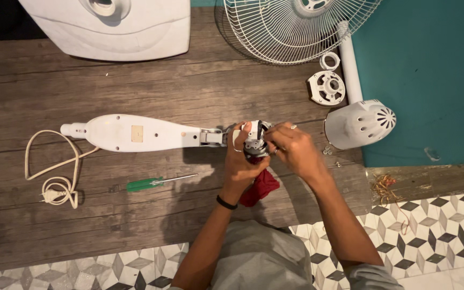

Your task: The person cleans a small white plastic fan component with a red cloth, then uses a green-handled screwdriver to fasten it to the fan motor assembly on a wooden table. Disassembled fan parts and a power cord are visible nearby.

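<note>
- The left hand (pixel 241 161) is gripping the grey metal fan motor (pixel 254 142) and a dark red cloth (pixel 260 188) hanging below it.
- The right hand (pixel 292 147) is closing its fingers on the motor's other side.
- The motor is sitting at the end of the long white plastic fan stand (pixel 135 133), lying on the wooden board floor (pixel 81 80).
- A green-handled screwdriver (pixel 154 183) is lying near the stand.
- The white domed motor cover (pixel 362 122), round white plastic fitting (pixel 326 87) and white wire fan grille (pixel 291 27) are resting farther off.
</note>
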